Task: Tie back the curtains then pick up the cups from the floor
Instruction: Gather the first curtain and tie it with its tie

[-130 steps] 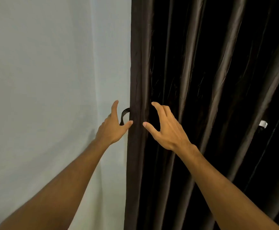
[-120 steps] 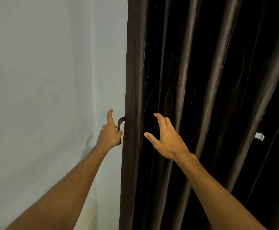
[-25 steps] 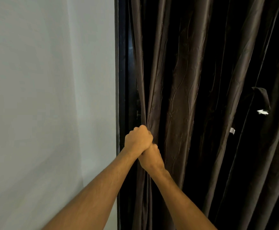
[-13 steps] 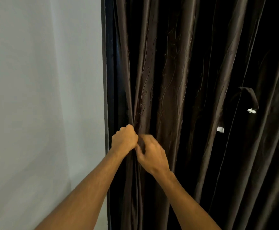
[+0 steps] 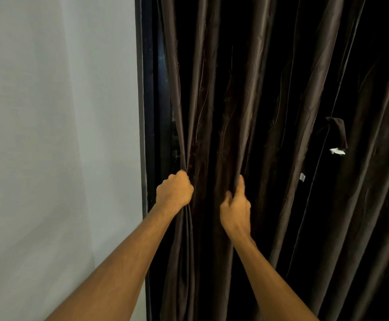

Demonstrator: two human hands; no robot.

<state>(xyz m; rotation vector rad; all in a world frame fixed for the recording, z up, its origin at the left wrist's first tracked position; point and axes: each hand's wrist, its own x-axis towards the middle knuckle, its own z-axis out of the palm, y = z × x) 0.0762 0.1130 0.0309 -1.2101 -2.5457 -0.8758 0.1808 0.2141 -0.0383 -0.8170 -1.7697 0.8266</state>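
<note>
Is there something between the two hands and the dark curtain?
Nothing visible. The left hand grips the curtain at its left edge, and the right hand holds a fold beside it.

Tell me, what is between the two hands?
Only folds of the dark brown shiny fabric curtain. The left hand grips one bunch, the right hand pinches a fold further along. The head view shows it.
</note>
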